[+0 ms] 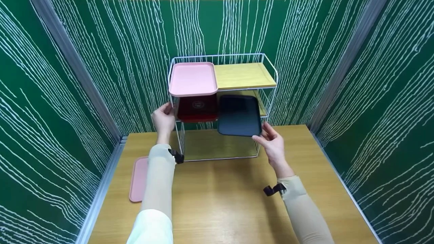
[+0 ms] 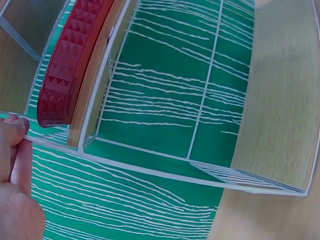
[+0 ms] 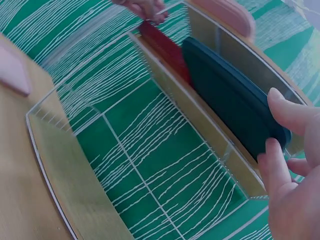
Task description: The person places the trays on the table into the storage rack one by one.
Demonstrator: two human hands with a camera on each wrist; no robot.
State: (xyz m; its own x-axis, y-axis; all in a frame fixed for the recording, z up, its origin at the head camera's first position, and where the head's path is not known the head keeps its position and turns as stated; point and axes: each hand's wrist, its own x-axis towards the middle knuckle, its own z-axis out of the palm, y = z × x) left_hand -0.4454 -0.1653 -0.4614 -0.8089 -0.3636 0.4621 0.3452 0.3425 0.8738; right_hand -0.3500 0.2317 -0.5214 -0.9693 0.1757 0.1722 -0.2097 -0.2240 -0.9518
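My right hand [image 1: 273, 145] pinches the near right corner of a dark teal tray [image 1: 239, 117], thumb on one face and fingers on the other. That tray overlaps the right half of the rack's middle shelf, its near edge jutting out in front. My left hand [image 1: 163, 119] grips the left upright of a white wire rack [image 1: 220, 158]; the left wrist view shows its fingertips [image 2: 21, 165] at the wire. Beside the teal tray, a red tray [image 1: 196, 110] lies on the middle shelf's left half. A pink tray [image 1: 193, 79] covers the left of the top shelf.
The rack's shelves are yellowish wooden boards [image 1: 244, 76]. Another pink tray [image 1: 139, 179] lies on the wooden table [image 1: 220, 203], partly hidden by the left forearm. Green walls [image 1: 373, 101] with white lines and metal posts stand behind and at both sides.
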